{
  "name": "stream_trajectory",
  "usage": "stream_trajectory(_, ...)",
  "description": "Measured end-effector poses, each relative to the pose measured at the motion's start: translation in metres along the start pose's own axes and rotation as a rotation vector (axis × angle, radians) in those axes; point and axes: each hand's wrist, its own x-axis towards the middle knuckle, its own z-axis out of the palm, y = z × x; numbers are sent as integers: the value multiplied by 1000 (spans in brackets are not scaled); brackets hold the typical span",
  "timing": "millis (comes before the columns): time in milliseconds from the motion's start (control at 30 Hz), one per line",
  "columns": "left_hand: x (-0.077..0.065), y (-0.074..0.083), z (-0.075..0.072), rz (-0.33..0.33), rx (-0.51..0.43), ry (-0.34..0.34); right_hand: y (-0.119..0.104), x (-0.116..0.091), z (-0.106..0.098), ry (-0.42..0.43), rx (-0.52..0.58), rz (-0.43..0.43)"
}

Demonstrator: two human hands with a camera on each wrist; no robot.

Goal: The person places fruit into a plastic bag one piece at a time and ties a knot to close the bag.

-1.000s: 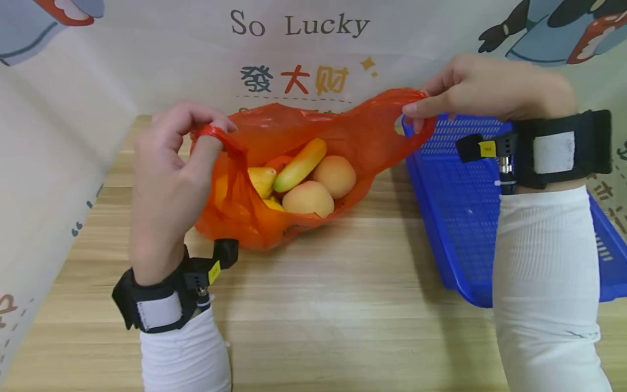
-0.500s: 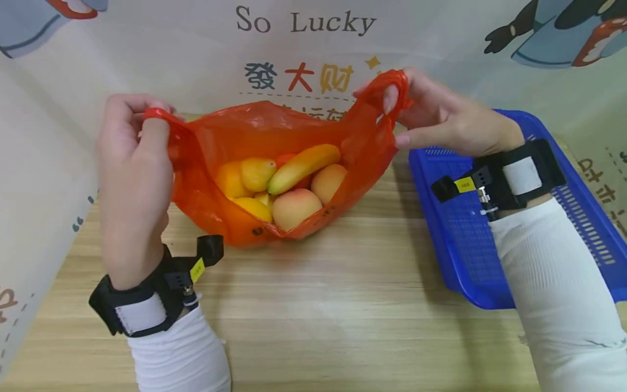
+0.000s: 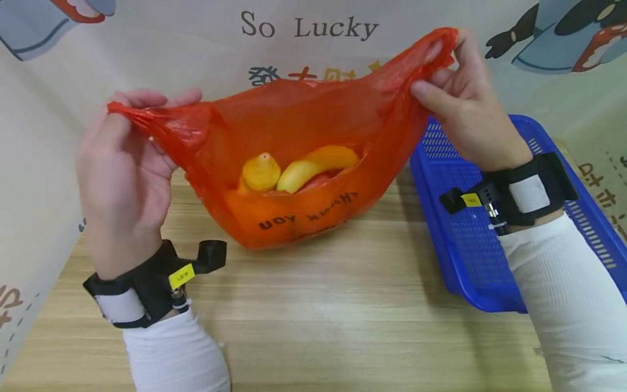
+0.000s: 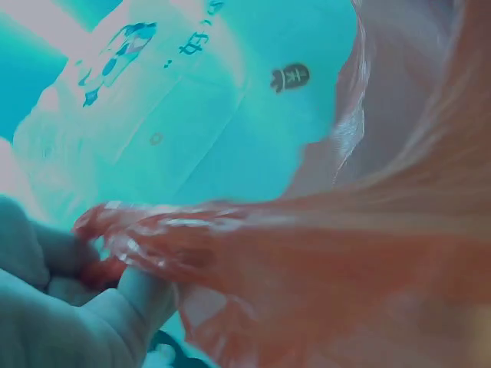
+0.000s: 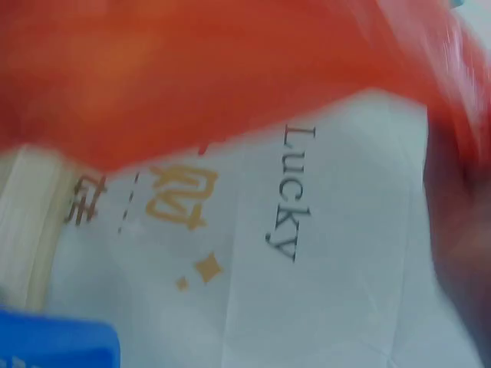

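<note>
A red plastic bag with dark lettering hangs stretched between both hands, its mouth spread wide. Inside it lie a yellow pear-like fruit, a banana-shaped yellow fruit and a reddish piece partly covered by the bag's front wall. My left hand grips the bag's left handle between thumb and fingers; in the left wrist view the bunched plastic passes over the thumb. At the upper right, my right hand holds the other handle. The right wrist view shows that hand only as a blur.
A blue perforated plastic basket stands on the wooden table at the right, partly beneath the right forearm. Behind the table rises a white printed backdrop with lettering and cartoon figures.
Both hands have moved apart, pulling the bag's handles outward. The right hand has risen and the bag's front wall has lifted, covering the peaches that showed before.
</note>
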Motion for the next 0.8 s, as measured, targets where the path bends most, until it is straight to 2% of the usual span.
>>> stream_trajectory(33,3,-2,0,3,-109,10,-1,2,0,75,17,-21)
stream_trajectory(100,9,-8,2,6,-225,-11,-1,6,0,239,-15,-34)
stream_trajectory(167,15,-16,3,-3,-223,-44,-1,8,-1,353,-42,-19)
stream_trajectory(233,19,-23,2,-16,-153,-80,1,8,-4,424,-88,16)
stream_trajectory(333,24,-29,-2,-58,33,-169,7,5,-11,473,-120,103)
stream_trajectory(467,24,-30,-11,-67,320,-359,14,-1,-19,480,-116,178)
stream_trajectory(567,20,-24,-18,-81,472,-504,16,-3,-21,442,-113,178)
stream_trajectory(700,20,-19,-28,-202,675,-747,16,-4,-24,364,-128,126)
stream_trajectory(800,22,-29,-28,-268,894,-911,17,-8,-28,327,-166,116)
